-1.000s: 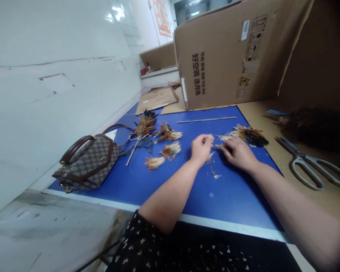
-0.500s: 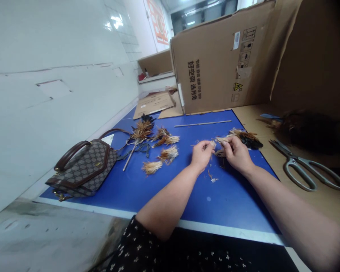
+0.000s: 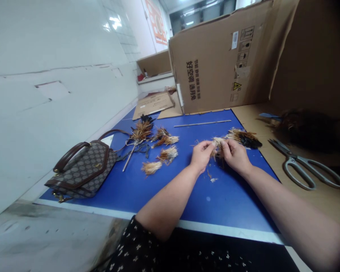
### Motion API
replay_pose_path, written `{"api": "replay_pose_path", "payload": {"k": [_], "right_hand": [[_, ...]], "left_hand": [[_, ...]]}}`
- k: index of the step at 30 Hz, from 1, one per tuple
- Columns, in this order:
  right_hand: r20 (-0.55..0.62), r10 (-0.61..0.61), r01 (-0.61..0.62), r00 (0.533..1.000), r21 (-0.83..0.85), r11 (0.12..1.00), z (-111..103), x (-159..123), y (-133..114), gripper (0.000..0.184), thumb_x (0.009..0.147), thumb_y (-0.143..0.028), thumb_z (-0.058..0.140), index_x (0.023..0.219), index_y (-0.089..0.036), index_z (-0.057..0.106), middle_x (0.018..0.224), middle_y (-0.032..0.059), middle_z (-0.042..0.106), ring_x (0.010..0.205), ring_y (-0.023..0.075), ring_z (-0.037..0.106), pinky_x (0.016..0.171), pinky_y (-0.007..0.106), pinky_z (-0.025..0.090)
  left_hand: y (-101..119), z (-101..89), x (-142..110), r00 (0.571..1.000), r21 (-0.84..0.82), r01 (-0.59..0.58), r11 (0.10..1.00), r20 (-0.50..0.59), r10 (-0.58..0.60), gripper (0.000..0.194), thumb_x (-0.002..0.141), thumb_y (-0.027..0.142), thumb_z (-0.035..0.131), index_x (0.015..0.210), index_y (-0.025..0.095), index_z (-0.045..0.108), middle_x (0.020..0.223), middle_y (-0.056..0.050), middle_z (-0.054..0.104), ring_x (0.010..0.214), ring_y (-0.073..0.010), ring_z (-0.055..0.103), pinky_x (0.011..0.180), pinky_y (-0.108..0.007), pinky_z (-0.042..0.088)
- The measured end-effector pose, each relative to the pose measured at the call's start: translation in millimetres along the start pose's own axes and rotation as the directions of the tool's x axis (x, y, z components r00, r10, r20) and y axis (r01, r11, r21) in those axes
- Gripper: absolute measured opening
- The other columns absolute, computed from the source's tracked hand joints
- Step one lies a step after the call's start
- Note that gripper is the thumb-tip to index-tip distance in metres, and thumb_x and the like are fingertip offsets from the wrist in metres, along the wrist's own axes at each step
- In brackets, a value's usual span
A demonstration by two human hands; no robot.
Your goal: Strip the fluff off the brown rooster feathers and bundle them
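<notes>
My left hand [image 3: 201,155] and my right hand [image 3: 235,154] meet over the blue tabletop, fingers pinched on a small bunch of pale feathers [image 3: 218,141]. Just behind my right hand lies a pile of brown and black feathers [image 3: 245,138]. To the left of my hands are several loose feather bunches: a brown one [image 3: 164,136], a tan one [image 3: 168,155] and a pale one [image 3: 151,167]. A feather duster [image 3: 141,130] with a thin stick handle rests beyond them. Feather scraps [image 3: 212,179] are scattered below my hands.
A patterned handbag [image 3: 83,168] stands at the left by the wall. Scissors [image 3: 303,162] lie on cardboard at the right, near a dark feather heap [image 3: 306,128]. A thin stick [image 3: 202,123] lies before a large cardboard box [image 3: 218,71].
My hands have come closer together, and the pale feathers in my right hand now meet my left fingertips. The view has shifted very slightly.
</notes>
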State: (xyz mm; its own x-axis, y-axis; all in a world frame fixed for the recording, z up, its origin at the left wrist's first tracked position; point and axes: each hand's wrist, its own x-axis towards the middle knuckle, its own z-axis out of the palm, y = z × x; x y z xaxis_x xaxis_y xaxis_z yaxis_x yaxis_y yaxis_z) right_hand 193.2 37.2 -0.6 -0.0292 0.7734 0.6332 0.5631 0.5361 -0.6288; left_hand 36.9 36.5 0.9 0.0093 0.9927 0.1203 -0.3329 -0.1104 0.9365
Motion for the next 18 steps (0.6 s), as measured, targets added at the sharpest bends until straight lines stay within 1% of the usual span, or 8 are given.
{"api": "replay_pose_path", "payload": {"k": [2,4,7,10,12,15,18], "right_hand": [[-0.029,0.006,-0.006,1.0,-0.011,1.0,0,0,2,0.045,0.109,-0.054,0.046,0.075,-0.024,0.055,0.06,0.0019,0.059,0.054,0.0183,0.052,0.06,0.033,0.042],[-0.05,0.006,-0.007,0.999,-0.023,1.0,1,0,4,0.045,0.109,-0.053,0.045,0.075,-0.024,0.054,0.059,0.002,0.058,0.054,0.0184,0.051,0.059,0.033,0.041],[-0.054,-0.005,0.003,0.999,-0.036,0.999,1,0,6,0.045,0.109,-0.053,0.044,0.075,-0.024,0.053,0.06,0.0024,0.058,0.054,0.0187,0.05,0.058,0.034,0.04],[-0.049,-0.015,0.013,0.999,-0.042,0.999,2,1,6,0.042,0.109,-0.053,0.044,0.079,-0.025,0.055,0.061,0.0022,0.058,0.056,0.0194,0.052,0.059,0.034,0.041],[-0.045,-0.019,0.017,0.999,-0.044,0.999,3,0,6,0.041,0.109,-0.053,0.044,0.08,-0.025,0.054,0.062,0.0018,0.058,0.056,0.0195,0.052,0.059,0.034,0.041],[-0.031,-0.021,0.019,0.999,-0.04,0.999,2,0,5,0.04,0.109,-0.051,0.045,0.08,-0.025,0.054,0.062,0.0014,0.058,0.056,0.0195,0.051,0.059,0.033,0.041],[-0.021,-0.02,0.019,1.0,-0.032,0.999,1,0,4,0.037,0.108,-0.048,0.046,0.08,-0.025,0.054,0.062,0.0014,0.06,0.056,0.0194,0.052,0.06,0.034,0.042]], "left_hand": [[0,1.3,-1,1.0,-0.003,0.013,1.0,-0.005,-0.013,0.035,0.078,0.044,0.087,0.089,0.014,0.074,0.076,-0.003,0.071,0.065,-0.0113,0.062,0.068,-0.024,0.048],[2,3.2,-1,0.999,-0.047,0.048,0.998,-0.009,-0.048,0.034,0.081,0.042,0.086,0.089,0.014,0.07,0.078,-0.004,0.072,0.066,-0.012,0.064,0.068,-0.025,0.049],[6,6.1,-2,0.992,-0.13,0.124,0.984,0.022,-0.122,0.027,0.09,0.036,0.078,0.091,0.015,0.061,0.078,-0.004,0.069,0.062,-0.0115,0.062,0.063,-0.024,0.048],[12,6.9,-3,0.985,-0.142,0.173,0.974,0.046,-0.169,0.021,0.096,0.03,0.07,0.091,0.016,0.056,0.071,0.002,0.059,0.051,-0.006,0.049,0.051,-0.018,0.034],[16,6.0,-3,0.982,-0.137,0.187,0.973,0.054,-0.182,0.02,0.098,0.029,0.068,0.09,0.017,0.055,0.067,0.005,0.051,0.046,-0.0038,0.038,0.047,-0.017,0.025],[20,4.9,-2,0.98,-0.132,0.198,0.971,0.055,-0.192,0.022,0.096,0.03,0.071,0.09,0.018,0.053,0.063,0.008,0.043,0.045,-0.0035,0.032,0.046,-0.016,0.021],[22,6.2,-3,0.985,-0.128,0.172,0.977,0.044,-0.168,0.034,0.089,0.036,0.081,0.088,0.019,0.052,0.063,0.01,0.039,0.047,-0.003,0.031,0.046,-0.015,0.023]]}}
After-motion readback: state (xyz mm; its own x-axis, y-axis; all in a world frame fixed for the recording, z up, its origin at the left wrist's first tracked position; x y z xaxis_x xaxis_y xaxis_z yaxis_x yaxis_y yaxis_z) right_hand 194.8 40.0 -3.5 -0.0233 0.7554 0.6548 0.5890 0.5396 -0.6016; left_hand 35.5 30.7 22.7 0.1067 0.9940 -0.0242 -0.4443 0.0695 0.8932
